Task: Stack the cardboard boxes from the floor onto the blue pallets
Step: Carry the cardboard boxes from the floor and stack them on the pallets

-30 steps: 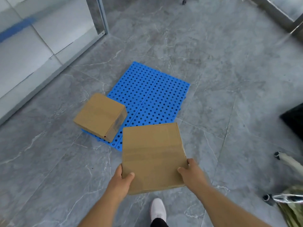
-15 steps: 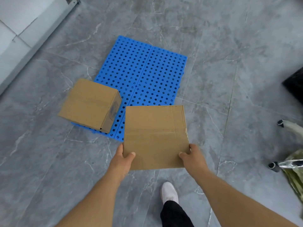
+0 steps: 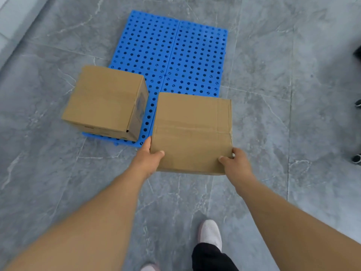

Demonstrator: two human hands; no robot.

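Observation:
I carry a brown cardboard box (image 3: pixel 192 132) with taped seams in both hands, held over the near right corner of the blue perforated pallets (image 3: pixel 170 49). My left hand (image 3: pixel 149 158) grips its near left corner, thumb on top. My right hand (image 3: pixel 235 163) grips the near right corner the same way. A second cardboard box (image 3: pixel 104 99) sits on the pallets' near left corner, just left of the carried one. Whether the carried box touches the pallet is hidden beneath it.
Grey marble floor tiles (image 3: pixel 273 94) surround the pallets. My white shoe (image 3: pixel 210 233) stands on the floor below the box. Dark objects (image 3: pixel 357 106) show at the right edge. A pale wall base (image 3: pixel 11 26) runs along the far left.
I have stepped closer to the pallets and looked further down. The carried box has moved forward, now level with the box on the pallet. My grip is unchanged.

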